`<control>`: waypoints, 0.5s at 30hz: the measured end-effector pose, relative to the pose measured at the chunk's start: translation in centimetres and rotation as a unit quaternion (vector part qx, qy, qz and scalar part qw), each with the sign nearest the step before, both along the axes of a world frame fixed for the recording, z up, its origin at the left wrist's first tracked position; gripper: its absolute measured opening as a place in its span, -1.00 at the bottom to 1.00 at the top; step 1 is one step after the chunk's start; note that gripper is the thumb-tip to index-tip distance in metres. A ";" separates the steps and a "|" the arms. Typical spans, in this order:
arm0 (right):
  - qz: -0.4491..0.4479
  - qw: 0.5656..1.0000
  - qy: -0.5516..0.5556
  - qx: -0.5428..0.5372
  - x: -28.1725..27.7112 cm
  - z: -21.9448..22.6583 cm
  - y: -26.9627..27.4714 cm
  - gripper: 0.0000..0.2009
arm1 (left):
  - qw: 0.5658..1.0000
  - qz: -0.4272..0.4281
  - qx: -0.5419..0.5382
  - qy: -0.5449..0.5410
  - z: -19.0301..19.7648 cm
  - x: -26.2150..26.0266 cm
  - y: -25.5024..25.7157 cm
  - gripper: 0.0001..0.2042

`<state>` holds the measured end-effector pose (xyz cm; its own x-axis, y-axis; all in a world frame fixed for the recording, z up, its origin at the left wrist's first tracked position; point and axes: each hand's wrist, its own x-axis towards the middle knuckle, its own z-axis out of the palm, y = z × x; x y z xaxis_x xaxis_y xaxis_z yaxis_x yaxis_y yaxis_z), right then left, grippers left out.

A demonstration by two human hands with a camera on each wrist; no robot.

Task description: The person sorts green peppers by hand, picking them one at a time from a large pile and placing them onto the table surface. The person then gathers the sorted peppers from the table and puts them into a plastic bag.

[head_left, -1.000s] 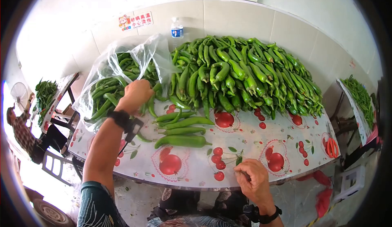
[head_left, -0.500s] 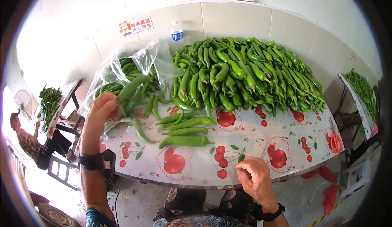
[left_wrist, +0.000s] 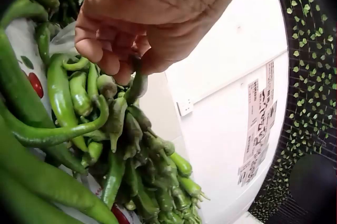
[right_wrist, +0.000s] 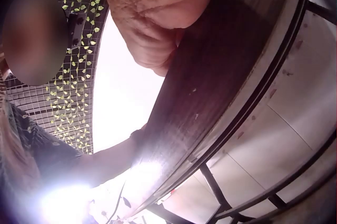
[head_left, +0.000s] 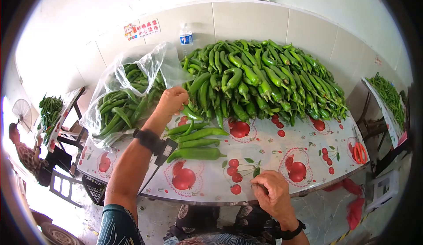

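Note:
My left hand (head_left: 171,102) is at the left end of a big pile of green peppers (head_left: 264,82). In the left wrist view its thumb and curled fingers pinch the end of a dark green pepper (left_wrist: 138,84) above the pile. A clear plastic bag (head_left: 169,66) of loose green peppers (head_left: 116,108) stands left of the pile. Several long peppers (head_left: 198,153) lie side by side in front. My right hand (head_left: 274,192) rests at the table's near edge, fingers loosely curled, holding nothing; the right wrist view shows it (right_wrist: 155,18) from below.
The table (head_left: 246,187) has a fruit-patterned cover. A water bottle (head_left: 186,38) stands against the wall, and orange-handled scissors (head_left: 359,153) lie at the right edge. Side tables hold more green peppers (head_left: 50,110). A person (head_left: 28,152) sits at far left.
My left hand moved from over the bag out to the left, lifting a long pepper, then swung right to the pile's left end. My right hand stayed at the table edge.

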<state>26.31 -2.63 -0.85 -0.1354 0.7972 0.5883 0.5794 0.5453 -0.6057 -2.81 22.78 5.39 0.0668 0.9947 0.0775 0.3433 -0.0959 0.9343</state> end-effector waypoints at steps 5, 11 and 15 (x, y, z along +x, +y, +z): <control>-0.004 1.000 -0.009 0.012 -0.1 0.1 0.1 -0.84 | 0.999 -0.007 -0.030 0.026 0.0 -0.3 0.2 -0.85; -0.009 1.000 -0.011 0.012 -0.1 0.2 0.0 -0.83 | 0.998 -0.017 -0.047 0.033 -0.3 -0.3 0.6 -0.82; -0.005 1.000 -0.009 0.005 -0.1 0.2 0.0 -0.83 | 0.998 -0.020 -0.055 0.015 -0.3 -0.5 0.5 -0.80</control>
